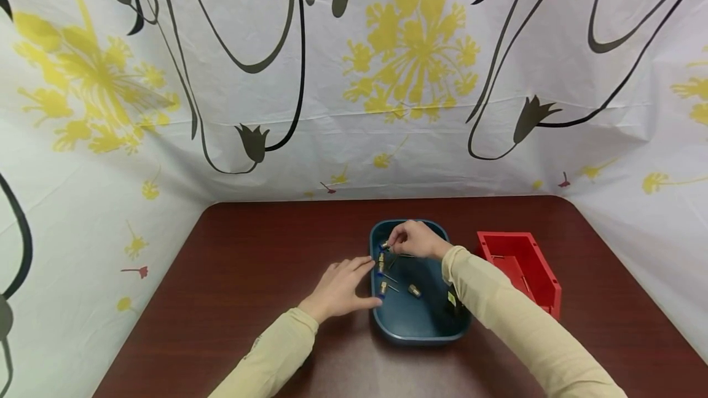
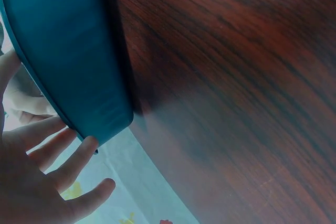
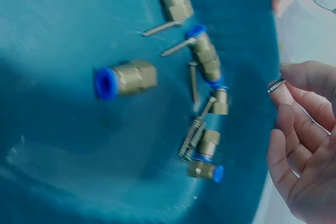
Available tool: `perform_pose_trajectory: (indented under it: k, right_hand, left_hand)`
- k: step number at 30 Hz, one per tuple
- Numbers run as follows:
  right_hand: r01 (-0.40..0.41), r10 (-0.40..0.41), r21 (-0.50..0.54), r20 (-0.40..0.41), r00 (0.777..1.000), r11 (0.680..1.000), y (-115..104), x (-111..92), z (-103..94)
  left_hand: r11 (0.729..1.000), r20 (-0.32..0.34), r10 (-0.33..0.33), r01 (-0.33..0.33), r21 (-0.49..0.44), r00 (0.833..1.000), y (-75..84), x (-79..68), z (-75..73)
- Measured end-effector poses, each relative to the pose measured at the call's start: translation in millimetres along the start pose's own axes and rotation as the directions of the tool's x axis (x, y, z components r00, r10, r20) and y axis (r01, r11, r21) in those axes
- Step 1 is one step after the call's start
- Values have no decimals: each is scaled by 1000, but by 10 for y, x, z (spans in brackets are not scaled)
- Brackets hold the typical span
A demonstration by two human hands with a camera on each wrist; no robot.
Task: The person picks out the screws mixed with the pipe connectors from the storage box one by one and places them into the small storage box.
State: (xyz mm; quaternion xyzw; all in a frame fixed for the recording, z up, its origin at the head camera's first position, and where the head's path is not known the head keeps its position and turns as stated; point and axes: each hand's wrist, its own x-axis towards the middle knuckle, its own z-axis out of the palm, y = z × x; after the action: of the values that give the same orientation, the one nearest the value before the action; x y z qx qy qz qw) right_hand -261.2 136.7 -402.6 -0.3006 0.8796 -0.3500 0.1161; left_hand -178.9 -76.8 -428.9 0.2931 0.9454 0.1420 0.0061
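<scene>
A screw [image 3: 276, 85] is pinched between the thumb and a finger of my right hand [image 1: 418, 239], above the far left part of a blue-green plastic tub [image 1: 423, 333]. My left hand [image 1: 344, 287] has its fingers spread and touches the tub's left rim from outside. Along that side inside the tub lie several brass push-in fittings with blue collars, one of them a fitting [image 3: 175, 1] at the end of the row. Loose screws [image 3: 194, 85] are scattered among them. Another fitting [image 3: 126, 78] lies apart, nearer the tub's middle.
A red plastic bin [image 1: 544, 266] with inner dividers stands right of the tub, partly behind the right sleeve. A dark item with a yellow-green label [image 1: 452, 298] is at the tub's right side. Patterned white cloth [image 1: 332, 91] hangs behind the brown table [image 1: 265, 244].
</scene>
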Motion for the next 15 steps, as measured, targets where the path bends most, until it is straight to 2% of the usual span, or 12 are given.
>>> perform_pose_trajectory:
  k: [5, 15]
  right_hand:
    - [29, -30, -38, -24, 999, 999, -55, -44, -156]
    - [8, -9, -62, -26, 1000, 998, -69, -206, -438]
  left_hand:
    - [1000, 3, -7, 7, -1, 1000, 7, 5, 0]
    - [999, 17, -35, 36, -21, 999, 17, 13, 4]
